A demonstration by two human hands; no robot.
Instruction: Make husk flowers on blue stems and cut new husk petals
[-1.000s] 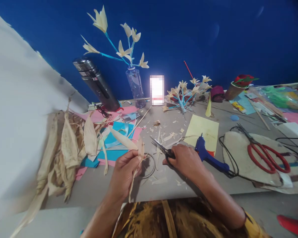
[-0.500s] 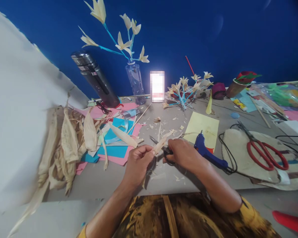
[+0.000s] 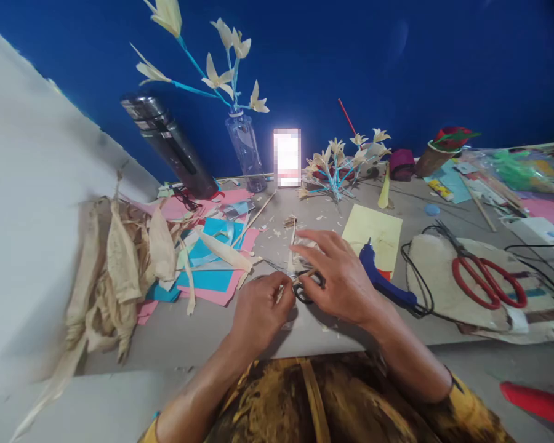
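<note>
My left hand (image 3: 265, 301) is closed in a pinch on a pale piece of corn husk, now mostly hidden by its fingers. My right hand (image 3: 339, 277) is close beside it, fingers stretched out and apart, thumb reaching toward the left fingertips. Beneath the hands, black-handled scissors (image 3: 303, 294) rest on the table, partly covered, blades pointing left. Just beyond them is a thin husk strip (image 3: 292, 249). To the right of my right hand lies a blue glue gun (image 3: 382, 284), with a yellow paper sheet (image 3: 373, 224) behind it.
Dried corn husks (image 3: 124, 264) are heaped at left, near blue paper (image 3: 212, 280). A dark flask (image 3: 170, 147) and a clear bottle (image 3: 245, 151) with husk flowers stand behind. More husk flowers (image 3: 337, 160) lie at back. Red-handled scissors (image 3: 477, 271) rest on a cloth pad (image 3: 425, 258) at right.
My right hand has let go of the black-handled scissors, which now lie under the hands, and its fingers have spread. My left hand has drawn the corn husk down and turned it inward.
</note>
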